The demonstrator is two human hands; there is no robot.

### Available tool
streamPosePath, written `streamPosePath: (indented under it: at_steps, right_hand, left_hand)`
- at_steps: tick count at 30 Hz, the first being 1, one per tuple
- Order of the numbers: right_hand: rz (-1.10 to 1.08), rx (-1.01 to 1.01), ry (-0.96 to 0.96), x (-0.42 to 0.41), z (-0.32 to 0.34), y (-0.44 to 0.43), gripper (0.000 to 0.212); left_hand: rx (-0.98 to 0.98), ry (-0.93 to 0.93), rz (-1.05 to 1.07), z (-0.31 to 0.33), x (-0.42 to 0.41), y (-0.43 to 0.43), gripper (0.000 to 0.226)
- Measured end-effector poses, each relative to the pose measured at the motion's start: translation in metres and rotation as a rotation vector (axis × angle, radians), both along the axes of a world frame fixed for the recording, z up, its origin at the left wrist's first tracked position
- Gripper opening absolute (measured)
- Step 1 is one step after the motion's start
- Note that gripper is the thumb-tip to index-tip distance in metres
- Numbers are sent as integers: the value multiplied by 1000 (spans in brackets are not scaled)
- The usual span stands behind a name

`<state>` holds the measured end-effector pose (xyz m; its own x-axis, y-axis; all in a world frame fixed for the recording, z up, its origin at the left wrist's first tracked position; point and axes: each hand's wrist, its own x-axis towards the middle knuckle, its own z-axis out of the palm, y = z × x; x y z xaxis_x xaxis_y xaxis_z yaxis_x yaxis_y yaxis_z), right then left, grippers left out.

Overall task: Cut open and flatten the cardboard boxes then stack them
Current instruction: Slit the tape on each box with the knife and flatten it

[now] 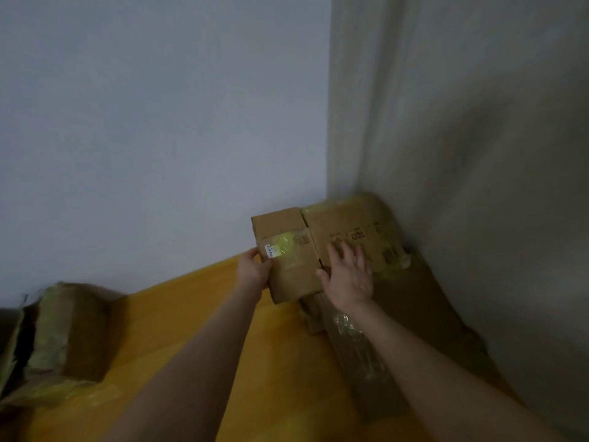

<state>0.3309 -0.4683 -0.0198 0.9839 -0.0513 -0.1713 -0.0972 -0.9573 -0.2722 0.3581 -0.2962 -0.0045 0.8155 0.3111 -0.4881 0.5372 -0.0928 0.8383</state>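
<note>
A small flattened cardboard box (288,250) with yellow tape and a white label lies in the room corner, on a stack of flattened cardboard (424,301). My left hand (253,269) grips its left edge, thumb on top near the label. My right hand (349,274) lies flat with spread fingers, pressing on the box's right edge and on a larger flattened box (350,228) printed with "100" that leans against the wall behind.
An unflattened box (68,327) with yellow tape and torn flaps sits at the lower left on the orange floor (197,314). White walls meet in the corner behind the stack. A strip of clear tape runs along the cardboard under my right forearm.
</note>
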Motion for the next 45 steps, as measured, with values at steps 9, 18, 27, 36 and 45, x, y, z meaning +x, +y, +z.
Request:
streamPosePath:
  at_steps: [9,18,27,36,45]
  right_hand:
    - [129,-116,291,20,-42,17,69]
    - [265,4,167,1,-16,124,60]
    - [374,111,97,-76,-9,306,59]
    - [74,576,272,-136,-5,459,82]
    - [-87,643,287,-161,-31,469,89]
  left_hand:
    - [509,69,-625,-44,-4,-4,73]
    - [1018,115,-633,-19,-59,82,72]
    - [1123,-152,-408,-3,-142,245,64]
    - [656,-85,14,-12,-194,384,59]
    - [404,194,-122,-26,-209,413,86]
